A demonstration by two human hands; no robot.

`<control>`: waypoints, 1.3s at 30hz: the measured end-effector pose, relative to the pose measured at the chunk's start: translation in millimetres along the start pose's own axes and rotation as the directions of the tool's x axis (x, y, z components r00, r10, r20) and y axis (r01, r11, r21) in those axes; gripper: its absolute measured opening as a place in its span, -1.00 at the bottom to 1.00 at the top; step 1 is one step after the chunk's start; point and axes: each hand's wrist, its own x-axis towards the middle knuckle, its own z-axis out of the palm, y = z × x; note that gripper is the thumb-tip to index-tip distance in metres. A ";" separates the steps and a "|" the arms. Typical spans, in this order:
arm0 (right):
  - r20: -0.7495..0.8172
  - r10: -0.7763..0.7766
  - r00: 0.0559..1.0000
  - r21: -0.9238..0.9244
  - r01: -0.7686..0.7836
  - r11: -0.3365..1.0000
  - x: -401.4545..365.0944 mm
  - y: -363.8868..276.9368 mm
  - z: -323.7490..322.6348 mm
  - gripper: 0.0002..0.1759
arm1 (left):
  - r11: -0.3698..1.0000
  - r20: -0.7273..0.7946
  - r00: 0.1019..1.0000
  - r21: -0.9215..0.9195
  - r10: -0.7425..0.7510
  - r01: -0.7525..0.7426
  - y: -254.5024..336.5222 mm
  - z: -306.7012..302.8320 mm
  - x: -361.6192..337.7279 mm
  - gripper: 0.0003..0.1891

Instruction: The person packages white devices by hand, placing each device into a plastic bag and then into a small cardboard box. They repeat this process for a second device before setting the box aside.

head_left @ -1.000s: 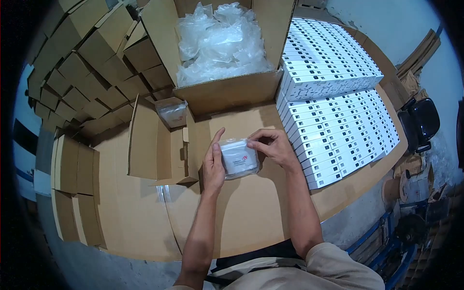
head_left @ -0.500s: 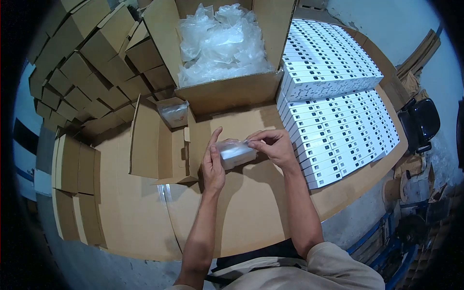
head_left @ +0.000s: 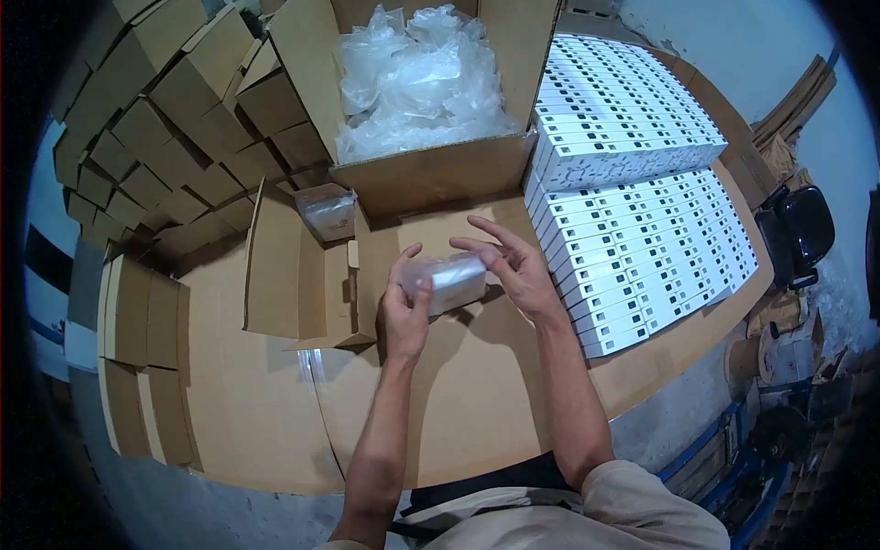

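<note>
A small white box wrapped in a clear plastic bag (head_left: 456, 284) is tilted over the table's cardboard surface. My left hand (head_left: 406, 312) grips its left end, with the thumb across the front. At the right end, my right hand (head_left: 522, 280) is open with fingers spread, its fingertips right by the upper corner. To the left stands an open cardboard box (head_left: 289, 284), and one plastic-wrapped pack (head_left: 330, 216) sits at its far end.
A large carton (head_left: 435, 179) full of clear plastic bags (head_left: 426, 82) stands at the back. Rows of white boxes (head_left: 651, 247) are stacked on the right. Brown cartons (head_left: 147, 137) pile up at the back left, and more cartons (head_left: 147, 316) line the left edge.
My right hand has released its pinch on the plastic bag and spread its fingers. My left hand still holds the wrapped box, now turned slightly.
</note>
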 end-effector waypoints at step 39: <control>0.040 -0.094 0.995 -0.428 0.102 0.898 -0.5 9.0 -7.7 -0.87 | 0.990 -0.070 0.988 0.031 0.138 -0.136 -3.0 -3.2 5.9 -0.82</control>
